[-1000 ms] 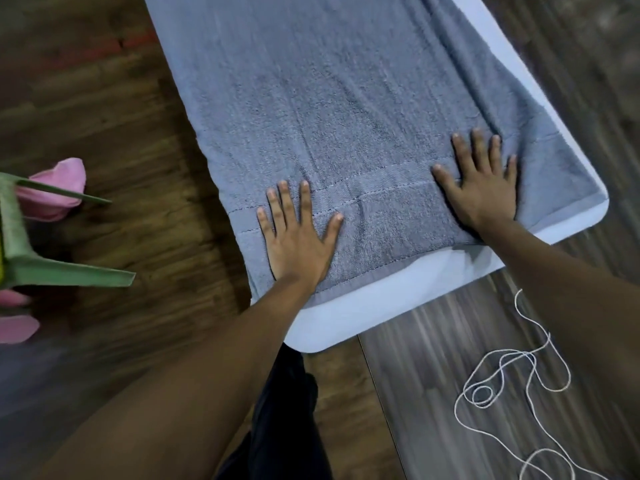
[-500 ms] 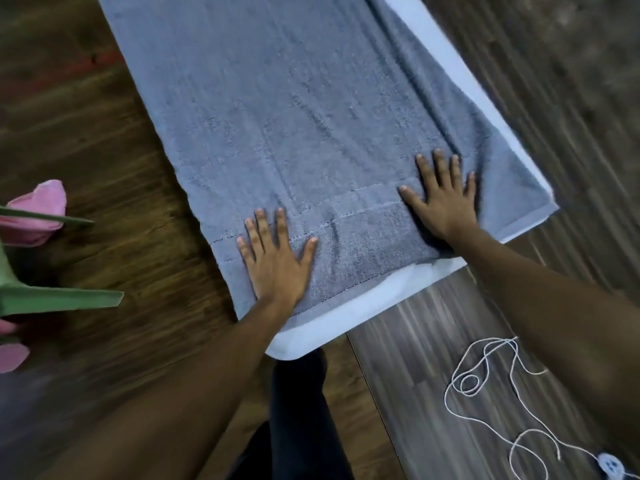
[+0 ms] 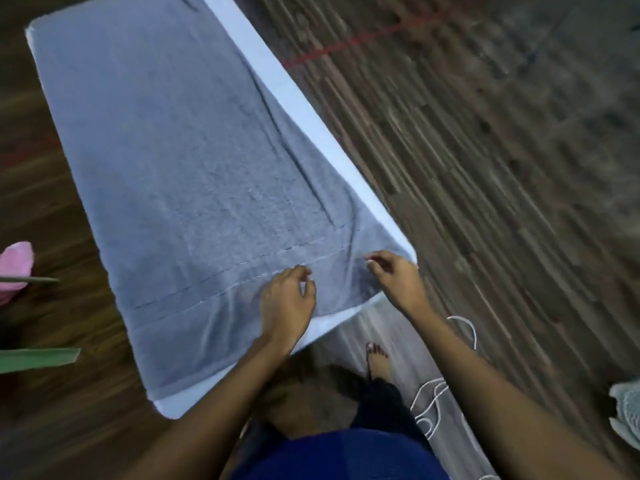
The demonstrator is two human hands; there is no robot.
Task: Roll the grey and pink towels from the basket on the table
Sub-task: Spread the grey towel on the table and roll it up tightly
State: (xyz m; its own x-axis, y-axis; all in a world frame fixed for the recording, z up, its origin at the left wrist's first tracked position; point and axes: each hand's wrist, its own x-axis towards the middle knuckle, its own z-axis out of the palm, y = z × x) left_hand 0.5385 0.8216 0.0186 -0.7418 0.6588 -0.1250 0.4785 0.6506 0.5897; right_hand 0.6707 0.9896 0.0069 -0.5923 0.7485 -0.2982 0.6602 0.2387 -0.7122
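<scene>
The grey towel (image 3: 180, 174) lies spread flat along the white table (image 3: 308, 105) and covers most of it. Both my hands are at its near right corner. My left hand (image 3: 287, 299) rests on the hem with its fingers curled; blur hides whether it grips the cloth. My right hand (image 3: 398, 282) has its fingertips pinched together at the hem, and creases run up from that spot. A pink towel (image 3: 15, 268) shows at the left edge, inside the green basket (image 3: 38, 358).
The table stands on a dark wooden floor. A white cord (image 3: 429, 403) lies on the floor near my feet, below the table's near end. A pale shoe (image 3: 627, 414) sits at the right edge.
My hands were pressed flat and wide apart on the towel's near end. They have lifted, curled and come together at the right corner. The view has swung right.
</scene>
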